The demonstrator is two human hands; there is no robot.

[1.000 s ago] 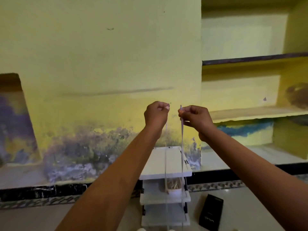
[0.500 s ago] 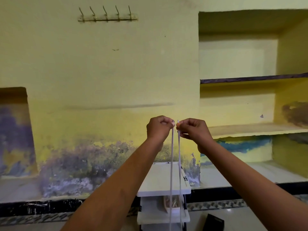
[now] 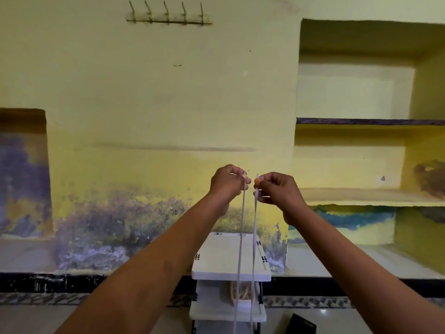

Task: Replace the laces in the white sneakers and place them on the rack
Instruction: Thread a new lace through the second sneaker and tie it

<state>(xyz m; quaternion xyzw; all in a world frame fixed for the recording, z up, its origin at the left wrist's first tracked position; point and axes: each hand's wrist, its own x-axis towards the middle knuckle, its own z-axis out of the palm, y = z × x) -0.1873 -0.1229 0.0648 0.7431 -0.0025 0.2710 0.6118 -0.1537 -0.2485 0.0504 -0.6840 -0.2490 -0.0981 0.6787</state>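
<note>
Yellow stained wall is filling the view, its hook rail [image 3: 168,18] newly visible as the head tilts upward. Left hand [image 3: 227,183] and right hand [image 3: 277,189] are pinching the white lace [image 3: 242,237] ends level above the rack [image 3: 231,261], likely evening lengths; sneakers unseen.

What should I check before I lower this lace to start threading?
1. Left hand pinches one lace end: ok.
2. Right hand pinches the other end: ok.
3. Lace strands hang apart, not crossed or knotted, as far down as the frame shows: ok.
4. Ends held level with each other: ok, roughly.
5. Sneakers ready to receive the lace: cannot tell, none in view.
6. Rack top shelf bare; something pale sits on the shelf below: ok for the top.
</note>
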